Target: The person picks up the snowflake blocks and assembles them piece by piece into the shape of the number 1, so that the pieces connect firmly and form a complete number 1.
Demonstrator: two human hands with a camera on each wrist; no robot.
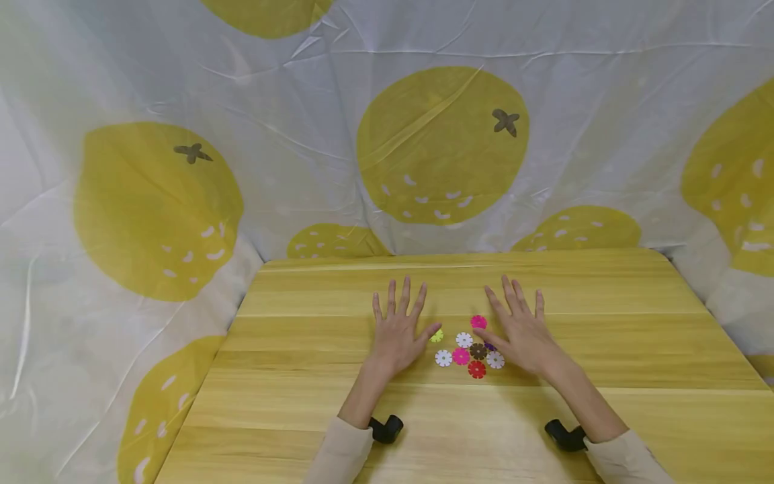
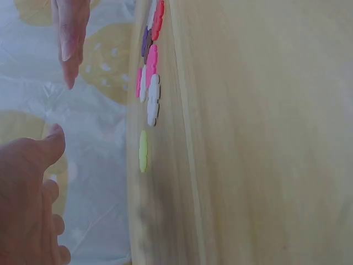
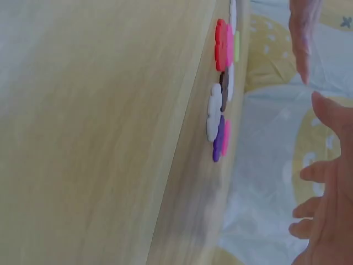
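Observation:
My left hand (image 1: 397,338) is held above the table with its fingers spread and straight, holding nothing. To the right, my right hand (image 1: 526,338) hovers the same way, palm down. Between them lie several small notched plastic discs, flat on the wood. A yellow-green disc (image 2: 143,151) is nearest my left thumb. White discs (image 1: 443,358), a pink disc (image 1: 461,356), a brown disc (image 1: 478,351) and a red disc (image 1: 476,369) sit in a cluster. Another pink disc (image 1: 479,322) lies farther back. My right hand partly hides a purple disc (image 3: 218,139) in the head view.
The wooden table (image 1: 290,376) has rounded back corners. Behind it hangs a pale cloth (image 1: 290,161) printed with yellow fruit. A black curved fitting (image 1: 387,429) shows at my left wrist, and another black fitting (image 1: 565,435) at my right.

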